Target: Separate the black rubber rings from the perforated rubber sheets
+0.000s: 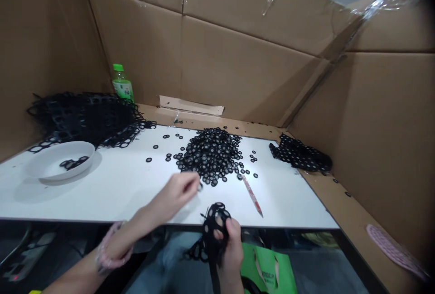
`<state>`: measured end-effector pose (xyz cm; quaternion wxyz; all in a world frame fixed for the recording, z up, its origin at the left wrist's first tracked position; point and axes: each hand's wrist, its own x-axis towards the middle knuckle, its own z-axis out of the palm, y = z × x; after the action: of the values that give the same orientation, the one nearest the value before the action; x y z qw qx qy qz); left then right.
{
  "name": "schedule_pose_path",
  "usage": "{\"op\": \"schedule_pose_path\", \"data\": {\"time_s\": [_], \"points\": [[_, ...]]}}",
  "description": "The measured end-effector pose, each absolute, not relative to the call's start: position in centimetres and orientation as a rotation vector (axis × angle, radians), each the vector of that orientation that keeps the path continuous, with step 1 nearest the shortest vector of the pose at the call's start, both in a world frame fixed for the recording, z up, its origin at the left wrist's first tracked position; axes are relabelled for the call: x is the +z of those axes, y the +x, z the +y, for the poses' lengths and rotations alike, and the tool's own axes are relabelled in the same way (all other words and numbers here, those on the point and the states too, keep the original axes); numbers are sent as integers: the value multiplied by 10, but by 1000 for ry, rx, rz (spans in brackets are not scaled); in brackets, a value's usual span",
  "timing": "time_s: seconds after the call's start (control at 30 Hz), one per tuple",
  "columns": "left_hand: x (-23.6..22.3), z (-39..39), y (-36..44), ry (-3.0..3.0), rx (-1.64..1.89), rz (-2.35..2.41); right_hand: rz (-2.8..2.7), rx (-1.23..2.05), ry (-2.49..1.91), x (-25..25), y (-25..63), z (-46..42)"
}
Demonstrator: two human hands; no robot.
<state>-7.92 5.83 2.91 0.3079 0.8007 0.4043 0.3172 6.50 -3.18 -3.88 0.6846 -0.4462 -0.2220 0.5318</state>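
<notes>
My left hand (pixel 178 192) reaches over the white table (pixel 136 190) with its fingers pinched together near the front edge of a pile of small black rings (pixel 210 153). What it pinches is too small to make out. At the table's front edge, my right hand (pixel 231 248) is closed around a black perforated sheet (pixel 214 226) with punched-out holes. The sheet hangs down below the table edge.
A white bowl (pixel 50 167) with a few rings sits at the left, a heap of spent black mesh (pixel 84 117) and a green-capped bottle (pixel 122 83) behind it. A red pen (pixel 252 195) lies by the pile, more black sheets (pixel 301 156) lie at right. Cardboard walls enclose the table.
</notes>
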Motion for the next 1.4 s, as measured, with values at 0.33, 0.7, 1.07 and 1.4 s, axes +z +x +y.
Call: {"op": "schedule_pose_path", "data": {"time_s": [0.33,0.7,1.07,1.4], "points": [[-4,144,-90,2459,574,1604,-408,1125,-1110,-23,63,-46],[53,44,-64,2373,440,473,-893,918,-1290,-33,65,-61],[41,23,-56,2554,520,688,-1105,700,-1280,-36,71,-54],[11,125,-84,2357,887,1387,-1060,844,-1294,-43,65,-59]]}}
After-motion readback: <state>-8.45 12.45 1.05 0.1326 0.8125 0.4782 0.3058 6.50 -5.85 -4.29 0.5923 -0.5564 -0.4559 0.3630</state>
